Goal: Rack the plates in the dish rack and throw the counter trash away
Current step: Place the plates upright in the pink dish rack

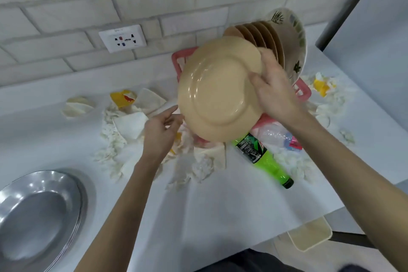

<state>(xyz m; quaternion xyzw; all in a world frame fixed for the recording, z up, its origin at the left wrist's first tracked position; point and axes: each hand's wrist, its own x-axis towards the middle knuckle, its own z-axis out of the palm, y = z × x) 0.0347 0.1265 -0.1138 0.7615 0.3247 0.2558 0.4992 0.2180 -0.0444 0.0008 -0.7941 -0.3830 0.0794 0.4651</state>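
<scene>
My right hand [274, 88] grips a tan plate [216, 90] by its right rim and holds it tilted above the pink dish rack [303, 91], its underside facing me. Several tan plates [262, 35] and a white patterned plate [295, 44] stand upright in the rack behind it. My left hand [160, 132] hovers just left of the held plate with relaxed fingers, holding nothing. Crumpled white tissues [123, 130], yellow wrappers [122, 97], a green bottle [265, 159] and a clear plastic bottle [276, 136] lie scattered on the white counter [198, 205].
A stack of steel plates [37, 212] sits at the counter's near left. More tissue and a yellow wrapper [322, 86] lie right of the rack. A beige bin [309, 234] stands below the counter's front edge. A wall socket [122, 38] is on the brick wall.
</scene>
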